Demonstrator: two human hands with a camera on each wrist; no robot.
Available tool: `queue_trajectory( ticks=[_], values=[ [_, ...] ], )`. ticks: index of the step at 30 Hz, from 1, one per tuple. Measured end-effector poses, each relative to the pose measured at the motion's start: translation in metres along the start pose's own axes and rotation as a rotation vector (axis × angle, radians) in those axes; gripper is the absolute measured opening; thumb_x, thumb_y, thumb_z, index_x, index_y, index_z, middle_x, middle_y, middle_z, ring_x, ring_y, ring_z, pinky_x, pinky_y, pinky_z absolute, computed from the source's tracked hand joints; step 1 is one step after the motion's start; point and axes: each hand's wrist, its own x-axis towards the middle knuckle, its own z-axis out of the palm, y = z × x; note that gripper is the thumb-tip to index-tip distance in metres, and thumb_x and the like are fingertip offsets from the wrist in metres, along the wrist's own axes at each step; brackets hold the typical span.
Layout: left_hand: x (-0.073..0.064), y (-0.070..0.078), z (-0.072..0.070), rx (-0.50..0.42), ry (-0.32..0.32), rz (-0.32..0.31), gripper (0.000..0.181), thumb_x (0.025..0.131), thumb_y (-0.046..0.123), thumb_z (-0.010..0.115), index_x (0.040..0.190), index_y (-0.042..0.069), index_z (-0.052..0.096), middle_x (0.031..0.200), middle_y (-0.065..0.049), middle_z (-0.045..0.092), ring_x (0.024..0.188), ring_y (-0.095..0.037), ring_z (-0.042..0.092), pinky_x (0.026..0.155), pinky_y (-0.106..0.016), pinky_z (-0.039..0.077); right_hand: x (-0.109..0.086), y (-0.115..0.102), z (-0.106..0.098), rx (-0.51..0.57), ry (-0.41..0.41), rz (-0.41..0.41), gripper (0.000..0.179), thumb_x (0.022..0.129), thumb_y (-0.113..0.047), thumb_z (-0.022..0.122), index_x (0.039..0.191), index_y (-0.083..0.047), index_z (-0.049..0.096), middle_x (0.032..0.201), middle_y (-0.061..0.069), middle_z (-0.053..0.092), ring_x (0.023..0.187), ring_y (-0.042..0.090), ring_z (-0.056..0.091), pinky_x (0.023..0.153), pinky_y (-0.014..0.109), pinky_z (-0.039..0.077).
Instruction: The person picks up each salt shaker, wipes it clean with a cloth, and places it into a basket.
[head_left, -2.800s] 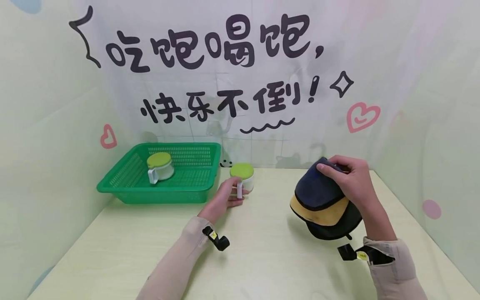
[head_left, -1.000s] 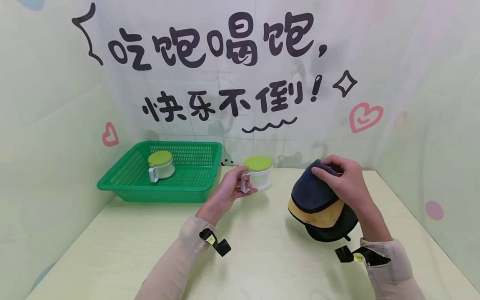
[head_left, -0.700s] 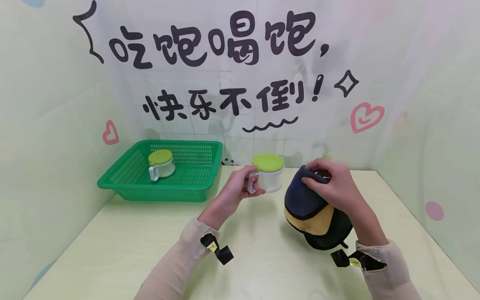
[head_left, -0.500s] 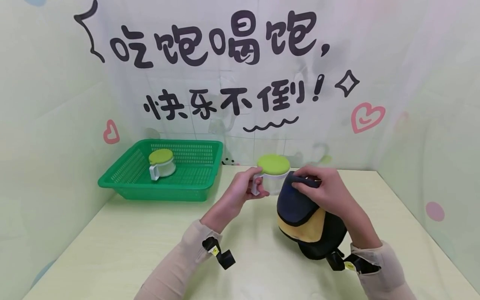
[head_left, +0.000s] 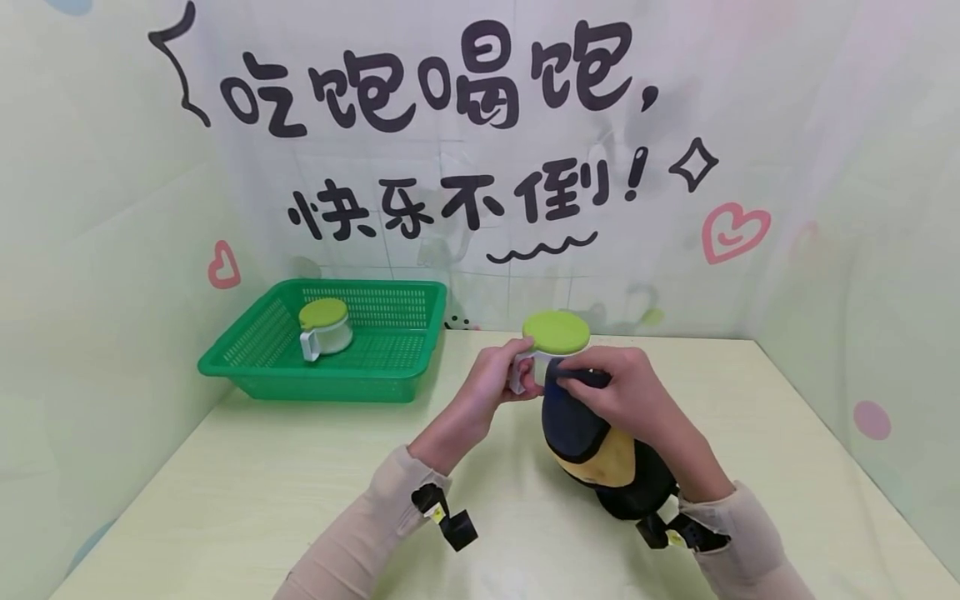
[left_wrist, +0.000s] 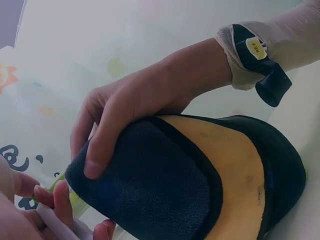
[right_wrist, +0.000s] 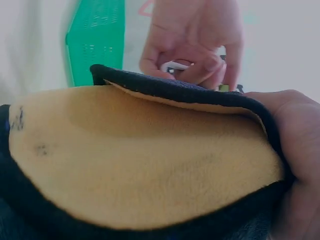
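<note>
By its white handle, my left hand holds a seasoning jar with a green lid and a clear body, raised over the table. My right hand pinches the upper edge of a soft folded cloth, thumb on its navy face. Navy outside and tan-yellow inside, the cloth has black edging and hangs rounded. In the head view its top overlaps the jar's body and hides much of it. The two hands are close together.
A green plastic basket stands at the back left with a second green-lidded seasoning jar inside. The pale tabletop meets a printed wall sheet at the back and sheets along both sides.
My left hand has gripped the jar's handle, lifted it and brought it right. My right hand has carried the cloth left and slightly down until it overlaps the jar. The basket stays put.
</note>
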Motion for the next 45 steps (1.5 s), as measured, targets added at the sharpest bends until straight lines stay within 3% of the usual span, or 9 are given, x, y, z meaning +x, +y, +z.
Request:
queue_trajectory(
  ticks=[4,12,16,21,24,39,42,45],
  values=[
    [-0.001,0.000,-0.001,0.018,0.008,0.016,0.042,0.104,0.038,0.049,0.072,0.011,0.052,0.061,0.003,0.054,0.062,-0.012,0.060,0.081,-0.030,0.060,0.000,0.001,0.006,-0.017,-0.067,0.018,0.015,0.083,-0.004,0.082,0.098,-0.008,0.081,0.094,0.004,0.081,0.088,0.019,0.077,0.080,0.040,0.063],
    [-0.002,0.004,-0.003,0.009,0.021,0.036,0.040,0.103,0.036,0.050,0.071,0.011,0.051,0.058,0.004,0.055,0.065,-0.013,0.065,0.085,-0.032,0.060,-0.001,0.005,0.012,-0.042,-0.232,0.125,0.012,0.087,-0.011,0.080,0.098,-0.010,0.081,0.094,0.000,0.080,0.088,0.016,0.075,0.081,0.037,0.061],
    [-0.002,0.003,-0.002,0.014,0.037,0.039,0.041,0.103,0.036,0.050,0.069,0.012,0.051,0.058,0.004,0.054,0.064,-0.013,0.064,0.083,-0.030,0.060,0.000,0.005,0.012,-0.038,-0.202,0.101,0.012,0.086,-0.011,0.081,0.099,-0.010,0.081,0.094,0.000,0.080,0.088,0.017,0.075,0.081,0.038,0.062],
    [0.000,0.002,0.001,0.026,0.058,0.039,0.041,0.101,0.034,0.051,0.068,0.010,0.051,0.058,0.003,0.052,0.059,-0.013,0.057,0.076,-0.028,0.059,0.000,0.005,0.011,-0.026,-0.054,0.033,0.015,0.084,-0.008,0.083,0.098,-0.011,0.081,0.094,0.001,0.080,0.089,0.017,0.076,0.081,0.040,0.062],
    [0.001,0.001,0.002,0.035,0.058,0.034,0.041,0.101,0.035,0.052,0.068,0.010,0.052,0.058,0.003,0.052,0.059,-0.013,0.055,0.075,-0.028,0.058,-0.001,0.005,0.010,-0.024,-0.006,0.020,0.016,0.083,-0.006,0.084,0.098,-0.012,0.081,0.094,0.001,0.080,0.090,0.017,0.076,0.081,0.039,0.062],
    [0.000,0.005,-0.007,-0.001,0.021,0.040,0.041,0.102,0.035,0.050,0.070,0.010,0.051,0.060,0.003,0.053,0.062,-0.014,0.064,0.076,-0.029,0.059,-0.002,0.006,0.016,-0.004,-0.222,0.178,0.013,0.088,-0.014,0.080,0.100,-0.013,0.081,0.096,-0.001,0.080,0.092,0.016,0.074,0.082,0.036,0.060],
    [-0.001,0.005,-0.008,-0.006,0.025,0.033,0.042,0.103,0.035,0.050,0.070,0.010,0.051,0.059,0.002,0.053,0.063,-0.015,0.065,0.077,-0.029,0.060,-0.002,0.005,0.017,-0.007,-0.226,0.172,0.012,0.088,-0.014,0.081,0.100,-0.013,0.081,0.096,-0.002,0.080,0.092,0.016,0.074,0.082,0.036,0.060],
    [-0.001,0.004,-0.007,0.000,0.029,0.026,0.041,0.102,0.035,0.050,0.069,0.011,0.051,0.060,0.003,0.052,0.061,-0.014,0.064,0.077,-0.029,0.060,-0.002,0.005,0.017,-0.014,-0.181,0.140,0.013,0.086,-0.013,0.082,0.099,-0.013,0.081,0.095,-0.002,0.080,0.090,0.016,0.075,0.081,0.034,0.060]
  ],
)
